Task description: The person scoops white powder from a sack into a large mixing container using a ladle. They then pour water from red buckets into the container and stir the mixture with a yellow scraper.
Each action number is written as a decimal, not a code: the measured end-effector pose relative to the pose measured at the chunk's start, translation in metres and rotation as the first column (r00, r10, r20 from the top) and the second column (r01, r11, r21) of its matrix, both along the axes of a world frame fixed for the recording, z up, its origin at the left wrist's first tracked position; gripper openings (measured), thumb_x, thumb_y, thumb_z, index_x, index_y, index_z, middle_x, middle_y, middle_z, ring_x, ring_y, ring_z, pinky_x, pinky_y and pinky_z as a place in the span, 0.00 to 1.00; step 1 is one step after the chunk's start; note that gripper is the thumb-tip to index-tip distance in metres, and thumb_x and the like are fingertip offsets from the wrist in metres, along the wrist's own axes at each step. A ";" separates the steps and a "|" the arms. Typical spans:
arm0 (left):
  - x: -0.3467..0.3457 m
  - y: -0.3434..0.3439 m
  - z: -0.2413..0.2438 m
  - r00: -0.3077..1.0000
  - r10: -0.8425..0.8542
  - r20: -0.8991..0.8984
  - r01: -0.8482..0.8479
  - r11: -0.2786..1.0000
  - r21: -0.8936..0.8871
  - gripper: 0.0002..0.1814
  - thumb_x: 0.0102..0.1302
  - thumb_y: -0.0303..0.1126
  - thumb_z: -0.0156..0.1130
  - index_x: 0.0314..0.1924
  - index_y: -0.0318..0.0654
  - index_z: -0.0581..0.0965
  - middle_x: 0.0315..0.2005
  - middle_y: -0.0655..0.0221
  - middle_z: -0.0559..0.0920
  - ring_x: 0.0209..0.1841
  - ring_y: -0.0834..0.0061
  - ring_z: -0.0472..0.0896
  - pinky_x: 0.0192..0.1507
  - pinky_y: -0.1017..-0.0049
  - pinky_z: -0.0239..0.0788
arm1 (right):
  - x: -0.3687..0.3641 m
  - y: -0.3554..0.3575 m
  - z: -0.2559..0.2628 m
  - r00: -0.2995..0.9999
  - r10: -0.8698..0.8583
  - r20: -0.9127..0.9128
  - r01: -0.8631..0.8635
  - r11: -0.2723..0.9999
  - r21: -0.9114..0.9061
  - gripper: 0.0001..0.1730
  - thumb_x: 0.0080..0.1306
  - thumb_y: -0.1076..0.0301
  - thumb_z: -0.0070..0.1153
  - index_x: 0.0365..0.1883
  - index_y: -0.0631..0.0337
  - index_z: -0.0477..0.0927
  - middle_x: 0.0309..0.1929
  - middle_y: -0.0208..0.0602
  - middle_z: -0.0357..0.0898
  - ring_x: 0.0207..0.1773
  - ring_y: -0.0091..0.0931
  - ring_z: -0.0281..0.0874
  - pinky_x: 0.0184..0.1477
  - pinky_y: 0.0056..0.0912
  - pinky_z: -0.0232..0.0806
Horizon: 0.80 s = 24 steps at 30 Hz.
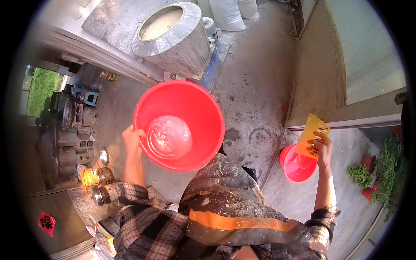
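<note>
My left hand (133,141) grips the rim of a large red plastic basin (204,110), held up in front of my apron and tilted so its inside shows. A shiny, pale patch (170,133) lies at the basin's bottom; whether it is wet residue or bare plastic I cannot tell. Out to the right, my right hand (321,151) holds a flat yellow plastic scraper (307,138) with slots cut in it. Below that hand on the floor stands a smaller red bucket (298,172), partly covered by the scraper. The bucket's contents are unclear.
Ahead stands a drum-shaped mixer (182,52) with pale material inside, its motor (209,26) beside it. White sacks (227,14) stand behind. A doorway threshold (273,159) crosses the floor at right, with potted plants (360,175) beyond. Jars (105,193) and concrete blocks (85,143) sit left.
</note>
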<state>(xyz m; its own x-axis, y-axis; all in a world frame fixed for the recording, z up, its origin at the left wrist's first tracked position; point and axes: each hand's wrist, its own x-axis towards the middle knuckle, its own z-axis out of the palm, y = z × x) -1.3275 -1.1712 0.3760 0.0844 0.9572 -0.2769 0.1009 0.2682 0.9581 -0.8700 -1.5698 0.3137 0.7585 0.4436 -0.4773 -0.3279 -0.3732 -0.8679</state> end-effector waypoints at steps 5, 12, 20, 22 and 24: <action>-0.018 0.048 0.008 0.986 0.151 0.063 -0.153 0.988 0.029 0.17 0.38 0.10 0.48 0.32 0.24 0.77 0.27 0.61 0.81 0.25 0.74 0.78 0.26 0.77 0.70 | 0.021 0.087 0.010 0.995 0.100 0.016 -0.101 0.990 0.098 0.21 0.57 0.78 0.45 0.52 0.68 0.71 0.33 0.43 0.79 0.24 0.27 0.77 0.22 0.23 0.66; -0.009 0.136 -0.008 0.983 0.131 0.128 -0.125 0.991 -0.055 0.17 0.39 0.12 0.49 0.34 0.23 0.77 0.27 0.60 0.81 0.26 0.74 0.79 0.28 0.77 0.71 | 0.044 0.248 0.028 0.951 0.307 0.038 -0.309 0.949 0.063 0.17 0.58 0.78 0.45 0.47 0.67 0.72 0.32 0.39 0.80 0.24 0.23 0.77 0.24 0.23 0.70; -0.012 0.200 0.076 0.938 0.288 0.191 -0.284 0.958 -0.048 0.16 0.43 0.13 0.50 0.36 0.23 0.76 0.28 0.58 0.81 0.26 0.72 0.80 0.30 0.75 0.75 | -0.084 0.471 0.012 0.499 0.767 -0.404 -0.698 0.632 0.338 0.14 0.66 0.73 0.47 0.50 0.66 0.72 0.41 0.40 0.79 0.42 0.31 0.79 0.43 0.35 0.72; -0.013 0.226 0.091 0.949 0.256 0.185 -0.264 0.964 0.017 0.14 0.46 0.14 0.53 0.36 0.24 0.76 0.28 0.59 0.81 0.25 0.72 0.80 0.30 0.75 0.75 | -0.097 0.505 0.018 0.411 0.745 -0.525 -0.643 0.645 0.413 0.15 0.67 0.70 0.47 0.51 0.66 0.71 0.42 0.40 0.78 0.42 0.32 0.79 0.45 0.37 0.72; -0.001 0.250 0.114 0.969 0.230 0.087 -0.236 0.970 0.056 0.12 0.48 0.14 0.54 0.36 0.25 0.76 0.28 0.59 0.81 0.25 0.73 0.80 0.29 0.75 0.75 | -0.103 0.538 0.027 0.333 0.727 -0.600 -0.648 0.639 0.414 0.16 0.68 0.67 0.47 0.51 0.66 0.71 0.43 0.39 0.78 0.43 0.33 0.79 0.46 0.38 0.72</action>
<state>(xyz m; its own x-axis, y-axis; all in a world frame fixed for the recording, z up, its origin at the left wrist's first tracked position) -1.3283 -0.9208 0.4899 -0.1241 0.9689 -0.2140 -0.0334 0.2115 0.9768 -0.9732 -1.0313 0.3407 -0.3619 0.7151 -0.5980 -0.4617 -0.6948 -0.5514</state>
